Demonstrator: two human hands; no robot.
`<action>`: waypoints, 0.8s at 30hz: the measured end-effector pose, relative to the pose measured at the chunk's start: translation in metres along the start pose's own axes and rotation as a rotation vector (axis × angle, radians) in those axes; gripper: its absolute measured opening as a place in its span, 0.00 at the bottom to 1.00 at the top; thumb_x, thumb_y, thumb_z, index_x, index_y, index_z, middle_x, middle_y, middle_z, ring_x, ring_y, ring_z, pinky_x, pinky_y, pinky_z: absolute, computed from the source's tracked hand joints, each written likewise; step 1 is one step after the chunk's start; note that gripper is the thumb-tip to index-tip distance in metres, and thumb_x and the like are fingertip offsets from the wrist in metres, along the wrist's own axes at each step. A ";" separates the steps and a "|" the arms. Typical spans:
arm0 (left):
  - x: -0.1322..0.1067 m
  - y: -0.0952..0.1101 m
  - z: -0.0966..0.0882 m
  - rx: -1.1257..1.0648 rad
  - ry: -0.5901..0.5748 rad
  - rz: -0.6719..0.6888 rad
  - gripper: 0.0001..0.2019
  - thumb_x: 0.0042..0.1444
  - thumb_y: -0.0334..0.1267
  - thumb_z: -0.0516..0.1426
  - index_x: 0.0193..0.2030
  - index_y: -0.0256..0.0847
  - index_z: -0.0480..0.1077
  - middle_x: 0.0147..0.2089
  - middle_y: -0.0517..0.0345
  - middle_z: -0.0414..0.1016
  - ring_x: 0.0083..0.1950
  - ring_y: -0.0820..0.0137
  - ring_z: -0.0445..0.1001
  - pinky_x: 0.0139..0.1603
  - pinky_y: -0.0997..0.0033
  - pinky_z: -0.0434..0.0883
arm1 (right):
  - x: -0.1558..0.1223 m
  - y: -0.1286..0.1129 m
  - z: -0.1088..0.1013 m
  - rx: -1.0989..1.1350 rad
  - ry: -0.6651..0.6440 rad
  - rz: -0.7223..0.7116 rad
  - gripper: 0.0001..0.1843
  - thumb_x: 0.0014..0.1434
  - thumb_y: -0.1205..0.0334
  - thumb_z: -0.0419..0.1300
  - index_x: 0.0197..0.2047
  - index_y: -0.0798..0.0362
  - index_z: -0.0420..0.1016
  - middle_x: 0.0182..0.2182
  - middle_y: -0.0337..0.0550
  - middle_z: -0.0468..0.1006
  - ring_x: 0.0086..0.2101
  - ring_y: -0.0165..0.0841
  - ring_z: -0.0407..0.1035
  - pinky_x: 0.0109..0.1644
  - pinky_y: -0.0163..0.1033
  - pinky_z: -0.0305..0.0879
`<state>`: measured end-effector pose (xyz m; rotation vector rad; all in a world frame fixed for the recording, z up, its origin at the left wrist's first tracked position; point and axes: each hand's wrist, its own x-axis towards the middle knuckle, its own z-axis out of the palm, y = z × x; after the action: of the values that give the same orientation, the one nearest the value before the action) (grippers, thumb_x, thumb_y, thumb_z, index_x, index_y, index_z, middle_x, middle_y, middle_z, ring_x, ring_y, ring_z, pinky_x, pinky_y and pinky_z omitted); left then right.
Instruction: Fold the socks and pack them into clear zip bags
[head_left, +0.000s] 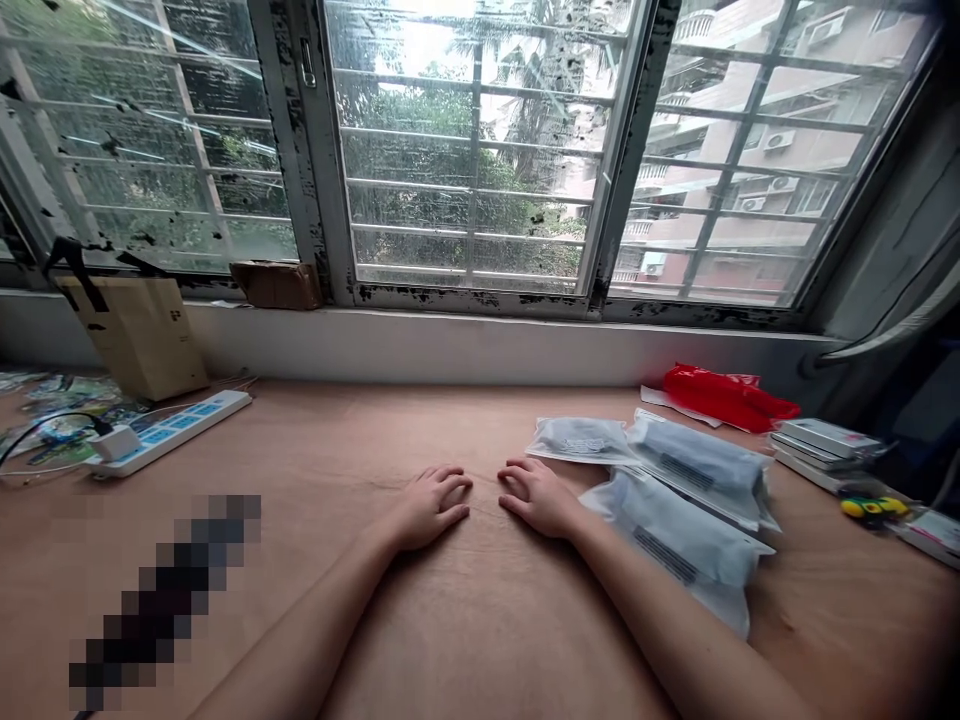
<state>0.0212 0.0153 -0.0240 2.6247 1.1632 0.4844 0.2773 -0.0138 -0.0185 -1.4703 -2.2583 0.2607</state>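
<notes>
My left hand (433, 508) rests palm down on the wooden table (480, 620), fingers spread and holding nothing. Opposite it, a short gap away, my right hand (541, 498) lies on the same surface with its fingers apart, also without anything in them. Just right of my right hand are three frosted plastic bags with contents I cannot make out: a small one (579, 438) at the back, a larger one (694, 460) beside it, and another (679, 535) in front, partly behind my right forearm.
At left lie a white power strip (195, 422) with a plugged-in adapter, a brown paper bag (139, 335) and a pixelated dark object (161, 600). At right are a red plastic bag (724, 398), stacked boxes (825, 445) and a yellow-black item (874, 508). Windows stand behind.
</notes>
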 end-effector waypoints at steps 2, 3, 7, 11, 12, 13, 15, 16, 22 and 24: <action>0.000 0.000 -0.001 0.000 0.000 -0.001 0.20 0.62 0.48 0.55 0.60 0.48 0.69 0.66 0.53 0.65 0.67 0.57 0.62 0.68 0.56 0.59 | 0.000 0.000 0.000 -0.001 0.000 -0.001 0.24 0.61 0.48 0.57 0.57 0.51 0.74 0.60 0.51 0.69 0.61 0.45 0.61 0.65 0.48 0.56; 0.000 0.001 -0.001 -0.001 0.001 0.000 0.20 0.62 0.47 0.55 0.59 0.48 0.69 0.66 0.53 0.66 0.67 0.57 0.62 0.68 0.56 0.59 | 0.000 0.000 0.000 -0.001 0.002 -0.002 0.24 0.62 0.48 0.57 0.57 0.51 0.74 0.60 0.51 0.69 0.61 0.45 0.61 0.65 0.48 0.56; -0.001 0.004 -0.003 0.001 0.003 -0.008 0.20 0.61 0.46 0.55 0.59 0.48 0.70 0.66 0.53 0.66 0.66 0.57 0.63 0.67 0.55 0.59 | 0.000 -0.001 -0.001 0.006 0.002 -0.003 0.24 0.62 0.48 0.57 0.57 0.51 0.74 0.59 0.52 0.70 0.60 0.44 0.61 0.65 0.47 0.56; -0.001 0.004 -0.003 -0.001 0.006 -0.009 0.20 0.61 0.46 0.56 0.59 0.47 0.70 0.65 0.52 0.67 0.66 0.57 0.63 0.67 0.55 0.59 | 0.000 0.000 0.000 0.009 0.003 -0.006 0.24 0.61 0.48 0.57 0.57 0.51 0.74 0.59 0.52 0.70 0.60 0.44 0.61 0.65 0.47 0.57; -0.001 0.003 -0.002 -0.002 0.007 -0.007 0.20 0.61 0.46 0.56 0.59 0.47 0.70 0.65 0.52 0.67 0.66 0.57 0.63 0.67 0.55 0.59 | 0.001 0.000 0.000 0.008 0.005 -0.007 0.24 0.61 0.48 0.57 0.57 0.52 0.74 0.59 0.51 0.70 0.60 0.44 0.61 0.65 0.47 0.56; 0.000 0.003 -0.002 -0.005 0.008 -0.004 0.20 0.61 0.46 0.56 0.59 0.47 0.70 0.66 0.52 0.66 0.66 0.57 0.63 0.68 0.54 0.59 | 0.000 0.001 0.000 0.009 0.007 -0.007 0.24 0.61 0.48 0.57 0.56 0.52 0.74 0.59 0.51 0.70 0.60 0.44 0.61 0.65 0.47 0.56; 0.000 0.002 -0.001 -0.010 0.010 -0.003 0.20 0.61 0.46 0.56 0.59 0.47 0.70 0.66 0.51 0.66 0.66 0.56 0.62 0.68 0.54 0.59 | 0.000 0.001 0.001 0.013 0.006 -0.003 0.24 0.61 0.48 0.58 0.56 0.51 0.74 0.59 0.51 0.70 0.61 0.44 0.61 0.65 0.47 0.56; 0.000 0.002 0.000 -0.011 0.011 -0.003 0.20 0.61 0.46 0.56 0.59 0.47 0.70 0.66 0.51 0.66 0.66 0.56 0.62 0.68 0.54 0.59 | 0.000 0.001 0.001 0.017 0.004 -0.001 0.24 0.61 0.48 0.58 0.56 0.51 0.74 0.60 0.51 0.70 0.61 0.44 0.60 0.66 0.47 0.56; -0.002 0.003 -0.002 -0.011 0.023 -0.008 0.19 0.61 0.45 0.57 0.58 0.47 0.70 0.65 0.52 0.67 0.66 0.56 0.63 0.67 0.55 0.60 | 0.000 0.001 0.002 0.024 -0.002 0.003 0.25 0.61 0.48 0.57 0.57 0.52 0.74 0.60 0.52 0.69 0.61 0.45 0.60 0.66 0.48 0.55; -0.002 0.004 -0.002 -0.012 0.025 -0.014 0.19 0.60 0.45 0.57 0.58 0.47 0.71 0.65 0.52 0.67 0.66 0.56 0.64 0.67 0.55 0.61 | 0.001 0.001 0.002 0.023 -0.001 0.001 0.25 0.61 0.48 0.57 0.57 0.52 0.74 0.60 0.52 0.69 0.61 0.45 0.60 0.66 0.48 0.55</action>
<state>0.0219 0.0108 -0.0209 2.6055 1.1824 0.5214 0.2769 -0.0125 -0.0208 -1.4602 -2.2473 0.2873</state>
